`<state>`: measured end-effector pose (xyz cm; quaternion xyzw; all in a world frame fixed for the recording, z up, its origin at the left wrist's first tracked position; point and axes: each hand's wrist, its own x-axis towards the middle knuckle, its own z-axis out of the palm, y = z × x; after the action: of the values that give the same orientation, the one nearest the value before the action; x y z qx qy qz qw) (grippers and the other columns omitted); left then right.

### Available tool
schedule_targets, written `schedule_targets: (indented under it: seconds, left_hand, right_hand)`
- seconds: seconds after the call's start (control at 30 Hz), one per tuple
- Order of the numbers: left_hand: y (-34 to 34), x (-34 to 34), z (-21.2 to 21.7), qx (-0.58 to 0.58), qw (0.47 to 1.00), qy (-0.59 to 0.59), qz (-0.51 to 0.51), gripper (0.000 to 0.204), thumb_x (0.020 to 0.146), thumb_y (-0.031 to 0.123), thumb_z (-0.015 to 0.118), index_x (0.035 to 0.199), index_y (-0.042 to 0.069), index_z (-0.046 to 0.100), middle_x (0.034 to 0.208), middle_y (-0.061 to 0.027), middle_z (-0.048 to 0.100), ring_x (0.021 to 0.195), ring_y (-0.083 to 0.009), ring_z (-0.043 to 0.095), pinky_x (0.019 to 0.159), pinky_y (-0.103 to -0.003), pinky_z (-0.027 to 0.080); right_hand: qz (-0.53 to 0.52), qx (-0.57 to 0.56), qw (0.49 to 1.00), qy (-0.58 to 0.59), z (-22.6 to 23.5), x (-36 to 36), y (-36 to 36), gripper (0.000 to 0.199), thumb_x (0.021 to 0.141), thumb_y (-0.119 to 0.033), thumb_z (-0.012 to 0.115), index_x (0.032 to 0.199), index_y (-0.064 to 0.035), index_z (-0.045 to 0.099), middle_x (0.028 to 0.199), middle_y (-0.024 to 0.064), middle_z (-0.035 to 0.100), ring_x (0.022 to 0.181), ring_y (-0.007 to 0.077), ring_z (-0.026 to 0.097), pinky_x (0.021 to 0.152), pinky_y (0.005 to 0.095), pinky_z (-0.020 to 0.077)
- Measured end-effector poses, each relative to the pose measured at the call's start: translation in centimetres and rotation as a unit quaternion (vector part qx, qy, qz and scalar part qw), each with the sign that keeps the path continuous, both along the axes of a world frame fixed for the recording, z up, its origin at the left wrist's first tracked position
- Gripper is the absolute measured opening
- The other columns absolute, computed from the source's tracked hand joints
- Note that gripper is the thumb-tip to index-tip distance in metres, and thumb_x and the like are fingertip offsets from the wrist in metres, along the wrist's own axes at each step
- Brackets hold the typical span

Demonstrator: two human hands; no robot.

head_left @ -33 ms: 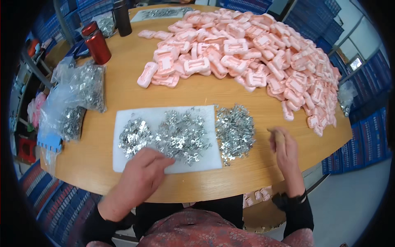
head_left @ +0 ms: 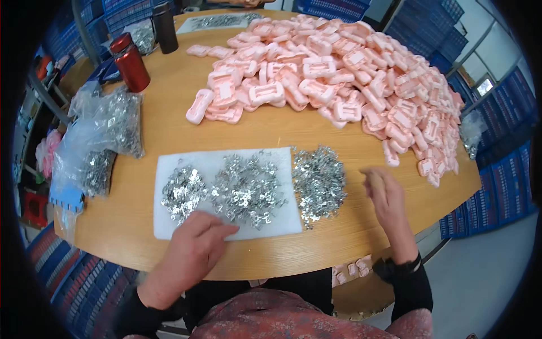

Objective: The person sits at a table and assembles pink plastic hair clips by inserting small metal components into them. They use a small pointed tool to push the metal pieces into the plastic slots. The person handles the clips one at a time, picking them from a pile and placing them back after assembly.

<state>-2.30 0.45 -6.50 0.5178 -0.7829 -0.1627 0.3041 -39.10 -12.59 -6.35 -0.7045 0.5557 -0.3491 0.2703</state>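
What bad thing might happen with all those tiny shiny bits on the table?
The loose metal clips beside the white mat lie near the table edge, so the right hand might sweep some off. The left hand presses among the clips on the mat, which look sharp and tangled, so fingers might get pricked.

The table (head_left: 169,135) is smooth, light wood-grain with a soft sheen. On it lies a matt white sheet (head_left: 169,223), perhaps foam or felt. The small clips (head_left: 245,189) heaped on it are shiny, silvery metal. The pink pieces (head_left: 339,73) look like smooth, matt plastic. The bags (head_left: 110,127) are clear, crinkled, glossy film. The red bottles (head_left: 132,69) have a glossy metallic finish.
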Motion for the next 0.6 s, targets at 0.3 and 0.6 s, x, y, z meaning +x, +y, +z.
schedule_targets:
  seconds: [0.3, 0.6]
  left_hand:
    - [5.6, -0.4, -2.2, 0.085, 0.976, 0.153, 0.13, 0.018, 0.081, -0.001, 0.072, 0.098, 0.005, 0.072, 0.071, -0.0092, 0.063, 0.057, -0.0234, 0.06, 0.053, -0.033, 0.048]
    - [6.7, 1.3, -2.1, 0.074, 0.975, 0.17, 0.121, 0.014, 0.085, 0.001, 0.071, 0.099, 0.004, 0.072, 0.071, -0.0085, 0.065, 0.057, -0.0186, 0.062, 0.053, -0.031, 0.049]
  right_hand:
    - [0.129, -0.189, 0.934, 0.274, 1.9, 10.5, -15.4, 0.031, 0.088, -0.021, 0.071, 0.113, -0.0037, 0.067, 0.102, 0.0162, 0.068, 0.091, 0.0326, 0.067, 0.081, 0.043, 0.0543]
    - [0.018, -0.126, 0.949, 0.289, 0.3, 13.3, -20.2, 0.03, 0.085, -0.023, 0.068, 0.111, -0.0074, 0.069, 0.084, 0.0094, 0.071, 0.078, 0.028, 0.07, 0.067, 0.0409, 0.0537]
